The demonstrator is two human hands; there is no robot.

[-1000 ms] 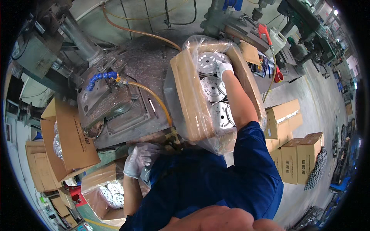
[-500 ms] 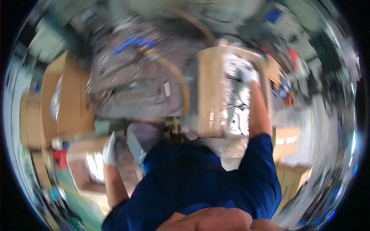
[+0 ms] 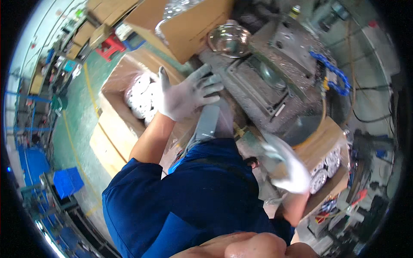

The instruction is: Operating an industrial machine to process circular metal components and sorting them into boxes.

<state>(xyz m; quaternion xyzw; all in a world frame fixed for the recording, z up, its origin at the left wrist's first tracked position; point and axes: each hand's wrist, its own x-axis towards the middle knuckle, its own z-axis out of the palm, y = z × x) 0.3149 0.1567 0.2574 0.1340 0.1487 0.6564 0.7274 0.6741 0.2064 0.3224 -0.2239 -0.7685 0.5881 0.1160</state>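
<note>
Green factory floor (image 3: 81, 142) marked with yellow lines spreads away on the worker's left, and a speckled grey metal workbench (image 3: 297, 107) stands ahead to the right. Silvery, hole-pierced metal discs (image 3: 141, 98) lie in a plastic-lined brown cardboard box (image 3: 111, 92) beside the left hand (image 3: 183, 96), and similar silvery discs (image 3: 319, 180) show in a second brown cardboard box (image 3: 320, 137) on the right.

White-gloved, the left hand is empty, fingers and thumb spread wide. The right hand (image 3: 294, 170), gloved too, is a blur near the second box; I can't tell whether it pinches anything.

I'd judge the work part-way along: both boxes already hold discs, and I see none lying loose outside them. How many are left I can't count from here.

A tall open brown carton (image 3: 198, 34) crowds in between the first box and the bench, beside a shiny metal dome (image 3: 230, 38). A yellowish hose (image 3: 325, 105) bends toward the second box's rim, below a blue segmented coolant hose (image 3: 333, 71). Farther off sit a red plastic stool (image 3: 111, 46) and a blue bin (image 3: 69, 182).
</note>
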